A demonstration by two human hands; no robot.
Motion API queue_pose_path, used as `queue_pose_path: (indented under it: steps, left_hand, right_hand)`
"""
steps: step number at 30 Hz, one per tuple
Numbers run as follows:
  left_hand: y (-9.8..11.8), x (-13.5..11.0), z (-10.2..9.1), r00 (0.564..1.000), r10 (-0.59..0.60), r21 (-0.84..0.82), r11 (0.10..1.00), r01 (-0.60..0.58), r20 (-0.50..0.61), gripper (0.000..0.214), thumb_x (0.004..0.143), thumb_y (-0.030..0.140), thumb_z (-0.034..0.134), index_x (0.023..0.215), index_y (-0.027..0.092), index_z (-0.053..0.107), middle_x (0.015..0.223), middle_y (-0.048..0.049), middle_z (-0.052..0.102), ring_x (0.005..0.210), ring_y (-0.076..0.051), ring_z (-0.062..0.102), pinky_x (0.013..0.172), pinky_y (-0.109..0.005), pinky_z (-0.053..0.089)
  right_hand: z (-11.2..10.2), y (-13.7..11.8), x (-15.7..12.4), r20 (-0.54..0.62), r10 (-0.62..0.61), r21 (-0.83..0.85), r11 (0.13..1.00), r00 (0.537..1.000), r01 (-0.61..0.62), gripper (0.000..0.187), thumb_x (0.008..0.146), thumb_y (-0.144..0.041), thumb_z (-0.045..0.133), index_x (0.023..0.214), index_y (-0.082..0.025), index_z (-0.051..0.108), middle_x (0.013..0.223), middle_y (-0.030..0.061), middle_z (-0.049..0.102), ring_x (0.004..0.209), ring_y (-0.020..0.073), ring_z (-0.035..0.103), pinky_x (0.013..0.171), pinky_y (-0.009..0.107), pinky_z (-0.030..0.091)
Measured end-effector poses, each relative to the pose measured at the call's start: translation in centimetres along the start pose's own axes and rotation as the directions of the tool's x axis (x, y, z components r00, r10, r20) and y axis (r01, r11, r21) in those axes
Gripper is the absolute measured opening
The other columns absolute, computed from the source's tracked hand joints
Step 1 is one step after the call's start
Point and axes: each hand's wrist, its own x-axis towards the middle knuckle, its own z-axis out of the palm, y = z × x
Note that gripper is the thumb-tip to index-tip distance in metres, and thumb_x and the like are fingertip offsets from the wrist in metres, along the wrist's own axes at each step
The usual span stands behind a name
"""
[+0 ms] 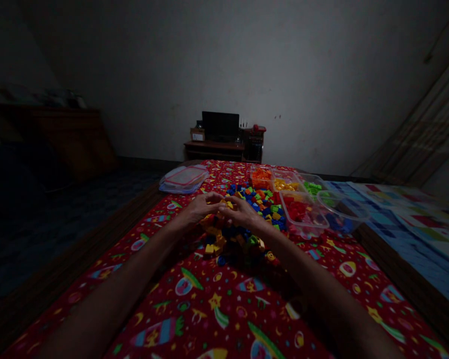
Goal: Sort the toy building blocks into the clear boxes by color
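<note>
Both my hands meet over a heap of small coloured bricks on a red patterned cloth. My left hand is curled, its fingertips pinched at a yellow brick. My right hand is curled too and touches the same yellow brick from the right. The dim light hides the fingers' exact hold.
Clear tubs stand at the right of the heap: orange bricks, yellow bricks, green bricks, red bricks, and a clear bowl. Stacked lids lie at the far left. A low desk with a monitor stands by the wall.
</note>
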Motion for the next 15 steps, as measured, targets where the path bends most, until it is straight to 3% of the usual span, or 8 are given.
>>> queue_pose_path:
  steps: [3,6,9,12,15]
  left_hand:
    - [-0.3,0.5,1.8,0.992,0.004,-0.028,1.0,-0.008,-0.127,0.058,0.056,0.059,0.067,0.09,0.012,0.06,0.088,-0.0064,0.066,0.081,-0.022,0.062,0.071,-0.031,0.048]
    - [-0.6,0.8,2.3,0.987,0.036,-0.001,0.999,-0.036,-0.16,0.054,0.062,0.061,0.061,0.086,0.013,0.06,0.082,-0.0061,0.066,0.076,-0.021,0.061,0.068,-0.031,0.048]
    - [-1.0,1.0,0.8,0.987,0.067,0.106,0.993,-0.051,-0.149,0.048,0.073,0.059,0.05,0.087,0.014,0.062,0.076,-0.0057,0.067,0.069,-0.02,0.062,0.064,-0.031,0.048]
    - [-2.2,0.9,-1.4,0.971,0.158,0.4,0.913,-0.076,-0.177,0.036,0.077,0.047,0.049,0.087,0.016,0.065,0.08,-0.0056,0.068,0.072,-0.021,0.062,0.065,-0.029,0.046]
    - [-3.9,0.9,-2.7,0.996,0.073,0.583,0.812,-0.032,-0.048,0.029,0.072,0.041,0.052,0.08,0.017,0.066,0.076,-0.005,0.069,0.072,-0.021,0.061,0.063,-0.027,0.044]
  right_hand:
    - [0.4,0.4,0.2,-0.031,0.041,0.137,0.99,0.999,-0.036,0.045,0.071,-0.037,0.069,0.107,-0.014,0.057,0.07,-0.002,0.06,0.055,0.0086,0.054,0.049,0.019,0.043]
    - [0.6,0.6,0.3,-0.06,0.094,0.208,0.975,0.994,-0.08,0.047,0.061,-0.033,0.077,0.099,-0.013,0.059,0.064,-0.0039,0.059,0.053,0.008,0.053,0.049,0.018,0.043]
    - [0.5,0.6,0.5,-0.108,0.169,0.297,0.946,0.98,-0.131,0.043,0.06,-0.023,0.076,0.097,-0.013,0.057,0.061,-0.0055,0.058,0.051,0.0069,0.053,0.049,0.018,0.043]
    - [0.0,0.6,0.7,-0.133,0.221,0.398,0.905,0.966,-0.152,0.038,0.063,-0.017,0.071,0.097,-0.014,0.055,0.058,-0.0062,0.058,0.052,0.0073,0.055,0.052,0.018,0.046]
    - [-0.5,0.6,0.8,-0.146,0.227,0.479,0.868,0.963,-0.132,0.036,0.063,-0.015,0.07,0.095,-0.014,0.054,0.058,-0.0058,0.06,0.056,0.0087,0.058,0.058,0.021,0.05]
